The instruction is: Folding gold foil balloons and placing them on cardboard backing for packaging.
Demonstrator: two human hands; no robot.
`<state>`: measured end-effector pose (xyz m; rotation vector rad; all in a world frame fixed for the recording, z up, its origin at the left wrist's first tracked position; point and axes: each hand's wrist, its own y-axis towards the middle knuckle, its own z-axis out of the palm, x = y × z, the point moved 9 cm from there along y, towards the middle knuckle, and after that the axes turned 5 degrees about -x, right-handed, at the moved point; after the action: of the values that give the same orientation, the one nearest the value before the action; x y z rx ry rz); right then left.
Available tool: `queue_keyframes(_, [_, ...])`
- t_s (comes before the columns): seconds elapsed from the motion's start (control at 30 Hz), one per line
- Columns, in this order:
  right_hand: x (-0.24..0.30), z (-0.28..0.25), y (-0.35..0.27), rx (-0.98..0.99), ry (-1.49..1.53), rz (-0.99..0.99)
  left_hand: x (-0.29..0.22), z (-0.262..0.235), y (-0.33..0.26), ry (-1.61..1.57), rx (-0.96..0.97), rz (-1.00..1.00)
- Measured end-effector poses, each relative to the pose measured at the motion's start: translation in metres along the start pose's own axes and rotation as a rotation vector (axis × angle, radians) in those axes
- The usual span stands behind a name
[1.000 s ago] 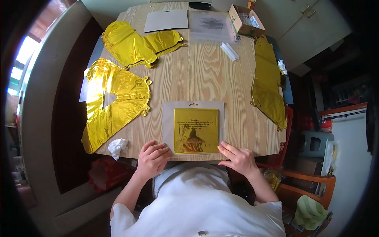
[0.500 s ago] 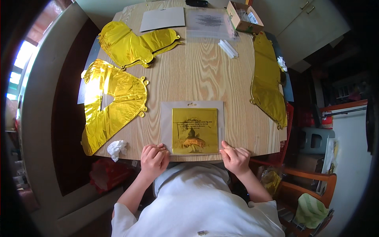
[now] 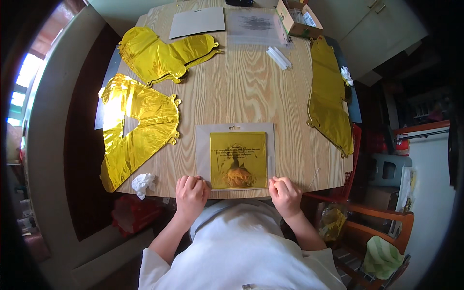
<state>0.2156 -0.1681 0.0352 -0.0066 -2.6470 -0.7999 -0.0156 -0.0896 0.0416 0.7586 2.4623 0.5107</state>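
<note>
- Clearly, in the head view, a square of gold foil (image 3: 238, 145) lies flat on a grey card (image 3: 203, 150), both seemingly inside a clear sleeve (image 3: 237, 189), at the near edge of the bench (image 3: 232, 92).
- Left hand (image 3: 192, 192): fingers curled, apparently pinching the sleeve's near left corner. Right hand (image 3: 285, 194): thumb and bent fingers closed on the near right corner.
- Done, by my reading: foil folded square, centred on the card, covered. This packet looks close to complete.
- Left, as judged: the near edge may want finishing. Three big foil shapes lie loose, in no sleeve: upper left (image 3: 145, 53), lower left (image 3: 157, 108), right (image 3: 331, 92).
- Far side: spare card (image 3: 198, 23), clear printed sheets (image 3: 256, 28), white strips (image 3: 279, 58), open box (image 3: 303, 24). Crumpled tissue (image 3: 143, 184) left of the left hand.
- Hard to make out: whether the near edge is sealed; fingertips partly hidden behind knuckles; layers of the foil square; small print under glare.
- Cut off: a black object (image 3: 239, 2) at the top rim. Box contents only partly visible.
</note>
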Motion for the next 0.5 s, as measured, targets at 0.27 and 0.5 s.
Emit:
queue_keyframes(0.27, [-0.003,-0.004,0.005,-0.050,-0.061,0.089,-0.018,-0.006,0.005,0.118,-0.005,0.025])
queue_keyframes(0.5, [0.049,0.011,-0.003,0.186,0.008,-0.157,-0.085,0.047,-0.012,-0.108,0.326,0.225])
